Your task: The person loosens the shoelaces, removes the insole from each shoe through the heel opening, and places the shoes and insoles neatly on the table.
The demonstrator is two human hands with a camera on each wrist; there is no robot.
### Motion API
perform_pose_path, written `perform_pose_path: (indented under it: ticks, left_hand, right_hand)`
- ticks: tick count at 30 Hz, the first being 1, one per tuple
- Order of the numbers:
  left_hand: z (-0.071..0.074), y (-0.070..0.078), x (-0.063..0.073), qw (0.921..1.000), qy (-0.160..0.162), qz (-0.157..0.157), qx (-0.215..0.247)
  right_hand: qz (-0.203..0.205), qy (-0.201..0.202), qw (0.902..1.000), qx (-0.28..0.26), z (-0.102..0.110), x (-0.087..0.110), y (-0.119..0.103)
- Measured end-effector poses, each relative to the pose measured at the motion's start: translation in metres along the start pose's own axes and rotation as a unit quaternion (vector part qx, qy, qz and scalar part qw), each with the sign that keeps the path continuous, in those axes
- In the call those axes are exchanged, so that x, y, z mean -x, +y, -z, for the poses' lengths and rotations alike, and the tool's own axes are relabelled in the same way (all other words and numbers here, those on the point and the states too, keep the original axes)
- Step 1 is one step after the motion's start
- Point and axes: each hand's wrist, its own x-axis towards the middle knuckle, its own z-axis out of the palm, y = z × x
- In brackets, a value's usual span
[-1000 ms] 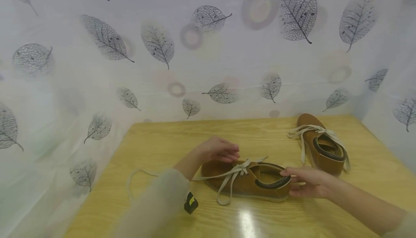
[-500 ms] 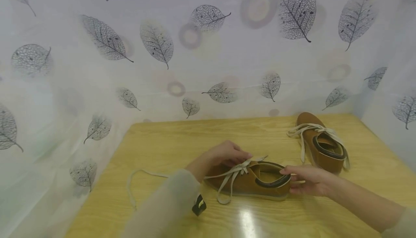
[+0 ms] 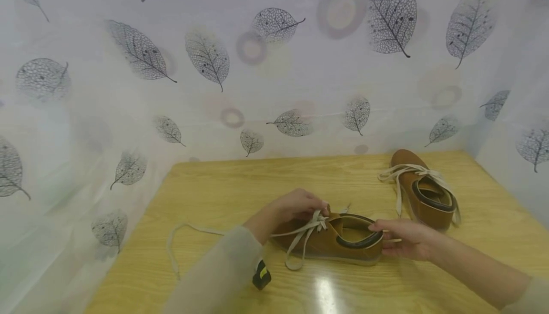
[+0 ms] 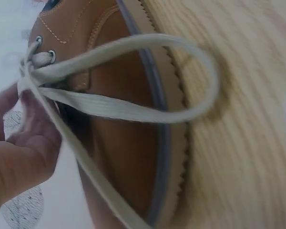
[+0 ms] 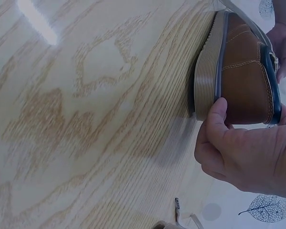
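A brown shoe [image 3: 339, 252] with a dark collar lies sole-down on the table, toe to the left. Its pale shoelace [image 4: 212, 81] is crossed at the top of the tongue, with one loop hanging down the near side. My left hand [image 3: 291, 209] reaches over the toe and pinches the lace close to the knot [image 3: 317, 222]; its fingertips are partly hidden by the lace. My right hand [image 3: 407, 238] grips the heel, thumb and fingers on the back of the shoe [image 5: 248, 90].
A second brown shoe [image 3: 433, 214] with loose pale laces stands at the back right of the wooden table [image 3: 223, 180]. One long lace end [image 3: 171, 247] trails left across the tabletop. Behind rises a white sheet [image 3: 300, 80] printed with leaves.
My left hand has come down and right from above the toe to the knot and taken hold of the lace. The far lace end has shifted slightly. My right hand stays at the heel.
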Motion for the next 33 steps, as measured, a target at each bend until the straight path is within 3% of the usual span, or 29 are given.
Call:
perform_pose_path:
  ticks: [2, 6, 10, 14, 20, 30, 33]
  left_hand:
    - [0.003, -0.006, -0.003, 0.9974, 0.009, 0.012, 0.070]
    - [0.009, -0.015, -0.003, 0.9833, 0.020, 0.026, 0.179]
    - [0.013, -0.017, 0.001, 0.9679, 0.037, 0.021, 0.248]
    - [0.014, -0.014, 0.004, 0.9508, 0.074, 0.010, 0.301]
    - [0.013, -0.014, 0.008, 0.9274, 0.138, -0.013, 0.348]
    - [0.014, -0.019, 0.016, 0.9033, 0.214, -0.070, 0.365]
    - [0.015, -0.019, 0.020, 0.8916, 0.238, -0.089, 0.374]
  right_hand:
    - [0.003, 0.000, 1.0000, 0.002, 0.000, 0.000, 0.000]
    - [0.006, -0.001, 0.9999, 0.011, 0.000, -0.001, 0.001]
    - [0.004, -0.001, 0.9999, 0.012, 0.000, -0.002, 0.003]
    - [0.004, 0.000, 0.9999, 0.010, 0.000, -0.002, 0.003]
    - [0.001, 0.010, 0.9999, 0.004, 0.001, -0.002, 0.002]
    - [-0.001, 0.019, 0.9998, 0.009, 0.002, -0.003, 0.002]
    - [0.000, 0.016, 0.9998, 0.008, 0.002, -0.003, 0.002]
